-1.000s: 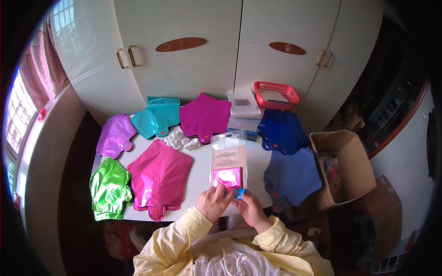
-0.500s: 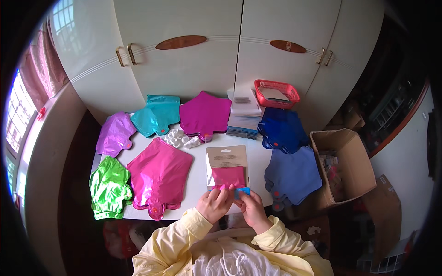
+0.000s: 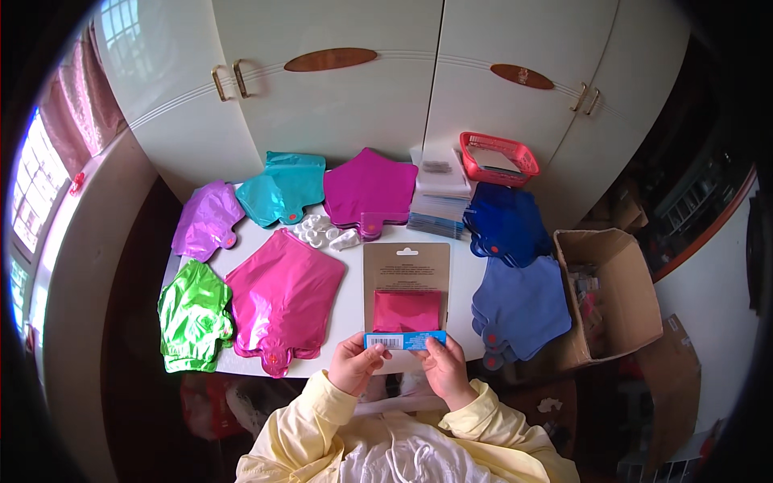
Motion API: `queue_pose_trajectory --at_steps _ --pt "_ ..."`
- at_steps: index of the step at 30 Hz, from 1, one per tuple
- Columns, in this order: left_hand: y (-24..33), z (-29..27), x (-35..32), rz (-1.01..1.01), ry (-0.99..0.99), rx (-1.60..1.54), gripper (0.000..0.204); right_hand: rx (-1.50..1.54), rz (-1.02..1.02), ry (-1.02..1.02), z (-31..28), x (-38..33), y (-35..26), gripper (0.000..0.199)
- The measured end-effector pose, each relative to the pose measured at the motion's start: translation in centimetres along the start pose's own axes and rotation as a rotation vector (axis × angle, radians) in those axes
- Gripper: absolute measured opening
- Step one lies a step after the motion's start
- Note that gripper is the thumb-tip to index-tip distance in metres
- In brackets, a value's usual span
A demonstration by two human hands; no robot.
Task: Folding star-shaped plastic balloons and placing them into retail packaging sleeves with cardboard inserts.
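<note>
A flat retail package (image 3: 407, 274) with a brown card back and a hang hole is held by its lower edge, near the table's front. Folded pink foil (image 3: 407, 311) shows in its lower half. Along the bottom runs a blue strip (image 3: 411, 341) with a white barcode patch. My left hand (image 3: 356, 365) pinches the strip's left end, thumb in front. At the right end, my right hand (image 3: 444, 369) grips it the same way. Left of the package lies a pile of large pink foil balloons (image 3: 286, 298); the fingers behind the package are hidden.
On the white table (image 3: 354, 278) lie green (image 3: 196, 318), lilac (image 3: 208, 219), teal (image 3: 283, 189), magenta (image 3: 370, 187), dark blue (image 3: 507, 221) and grey-blue (image 3: 523, 306) foil balloons. White clips or ribbons, stacked sleeves (image 3: 441, 183), a red basket (image 3: 515, 145) and a cardboard box (image 3: 620, 282) stand around.
My hands have spread apart to the two ends of the blue strip, so more of it shows. The package appears larger and more face-on. The whole view has shifted slightly.
</note>
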State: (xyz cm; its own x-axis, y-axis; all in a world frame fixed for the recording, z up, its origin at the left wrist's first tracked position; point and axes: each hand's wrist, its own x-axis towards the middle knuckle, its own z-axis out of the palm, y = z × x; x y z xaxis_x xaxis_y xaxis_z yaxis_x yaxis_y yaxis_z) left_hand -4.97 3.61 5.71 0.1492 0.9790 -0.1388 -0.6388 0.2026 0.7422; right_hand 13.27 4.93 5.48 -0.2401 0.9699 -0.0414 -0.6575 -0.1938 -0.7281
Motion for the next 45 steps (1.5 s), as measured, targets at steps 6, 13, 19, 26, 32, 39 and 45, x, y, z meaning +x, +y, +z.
queue_pose_trajectory --at_steps 6,13,19,26,32,39,45 --pt "-0.5 1.2 0.1 0.023 0.142 -0.094 0.006 -0.157 -0.003 0.015 -0.9 0.0 0.2 0.023" --pt "-0.9 1.6 0.2 0.104 0.2 -0.079 0.004 -0.235 -0.116 0.014 0.3 0.7 -0.8 0.018" --pt "-1.4 1.8 0.1 0.115 0.244 -0.041 0.005 -0.279 -0.117 0.059 0.0 0.6 -0.5 0.017" --pt "-0.7 3.3 0.4 0.156 0.246 -0.007 0.007 -0.294 -0.105 0.126 0.6 0.3 -0.6 0.018" --pt "-1.3 2.3 0.2 0.121 0.184 0.028 0.012 -0.328 -0.102 0.142 0.6 0.1 -0.4 0.017" --pt "-2.1 2.2 0.4 0.194 0.235 0.11 0.015 -0.294 -0.098 0.131 0.9 0.2 -0.3 0.015" --pt "-2.1 2.9 0.2 0.212 0.282 0.09 0.014 -0.348 -0.084 0.123 1.1 0.2 -0.7 0.015"
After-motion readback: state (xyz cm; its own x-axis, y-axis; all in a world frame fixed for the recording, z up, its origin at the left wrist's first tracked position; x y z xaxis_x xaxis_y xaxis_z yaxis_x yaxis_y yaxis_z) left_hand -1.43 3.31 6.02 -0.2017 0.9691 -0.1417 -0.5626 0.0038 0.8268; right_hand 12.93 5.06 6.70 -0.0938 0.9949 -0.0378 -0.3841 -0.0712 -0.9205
